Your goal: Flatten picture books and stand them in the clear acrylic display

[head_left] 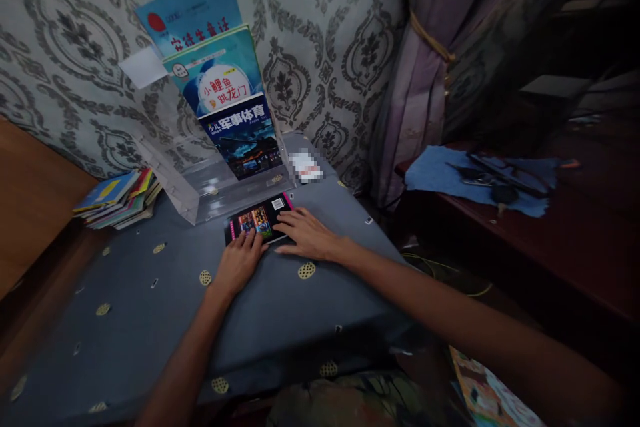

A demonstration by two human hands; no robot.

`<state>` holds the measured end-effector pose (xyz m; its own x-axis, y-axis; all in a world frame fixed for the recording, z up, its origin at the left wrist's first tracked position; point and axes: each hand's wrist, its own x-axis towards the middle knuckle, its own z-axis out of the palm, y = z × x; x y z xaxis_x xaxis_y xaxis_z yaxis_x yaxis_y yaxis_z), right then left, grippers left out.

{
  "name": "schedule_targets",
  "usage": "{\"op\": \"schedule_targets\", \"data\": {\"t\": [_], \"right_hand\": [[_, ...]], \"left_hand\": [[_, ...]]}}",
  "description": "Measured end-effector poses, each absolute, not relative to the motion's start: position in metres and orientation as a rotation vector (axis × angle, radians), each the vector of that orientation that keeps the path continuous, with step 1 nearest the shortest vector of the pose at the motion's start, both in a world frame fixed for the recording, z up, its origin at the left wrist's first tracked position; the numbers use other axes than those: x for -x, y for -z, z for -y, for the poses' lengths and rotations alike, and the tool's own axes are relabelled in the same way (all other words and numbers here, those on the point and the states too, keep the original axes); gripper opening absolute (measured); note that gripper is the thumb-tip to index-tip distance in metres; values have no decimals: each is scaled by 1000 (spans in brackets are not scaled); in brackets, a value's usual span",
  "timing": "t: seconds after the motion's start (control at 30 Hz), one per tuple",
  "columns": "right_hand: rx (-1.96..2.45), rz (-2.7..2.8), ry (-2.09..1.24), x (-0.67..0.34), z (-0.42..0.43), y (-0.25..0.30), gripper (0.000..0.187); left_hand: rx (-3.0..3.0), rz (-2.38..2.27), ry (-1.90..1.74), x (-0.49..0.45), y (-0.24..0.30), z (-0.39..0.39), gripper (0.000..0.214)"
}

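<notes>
A small dark book (pixel 256 219) with a pink edge lies back cover up on the grey-blue cloth (pixel 150 320), just in front of a clear acrylic display stand (pixel 200 180). My left hand (pixel 240 263) rests at the book's near left corner, its fingers touching the edge. Across the book's right side lies my right hand (pixel 306 233), flat, with the fingers stretched out. Three books stand in the stand's tiers: a dark blue one (pixel 245 137) lowest, a teal one (pixel 220 77) above it, a light blue one (pixel 193 10) at the top.
A pile of thin colourful books (pixel 117 199) lies at the left on the cloth. Patterned wallpaper is behind the stand. A tied purple curtain (pixel 425 67) hangs at the right. A dark wooden surface (pixel 550 240) carries a blue cloth (pixel 450 180) with tools.
</notes>
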<state>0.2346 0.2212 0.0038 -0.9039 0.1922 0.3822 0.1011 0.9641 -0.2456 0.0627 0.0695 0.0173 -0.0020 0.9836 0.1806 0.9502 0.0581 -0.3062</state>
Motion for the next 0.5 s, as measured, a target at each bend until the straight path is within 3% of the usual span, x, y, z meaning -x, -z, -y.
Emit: {"op": "schedule_targets", "data": {"t": [0.27,0.37,0.5], "right_hand": [[167,2612,-337,-234,-229,-6,22],[193,2408,-540,-237,-227,-10,24],[314,1978,-999,-237,-220,-20,26]], "left_hand": [[1915,1879,89,-68,-55,-62,37],[1779,1701,489,-64,-77,-50,31],[1369,1734,1131,-56,-92,-38,60]]}}
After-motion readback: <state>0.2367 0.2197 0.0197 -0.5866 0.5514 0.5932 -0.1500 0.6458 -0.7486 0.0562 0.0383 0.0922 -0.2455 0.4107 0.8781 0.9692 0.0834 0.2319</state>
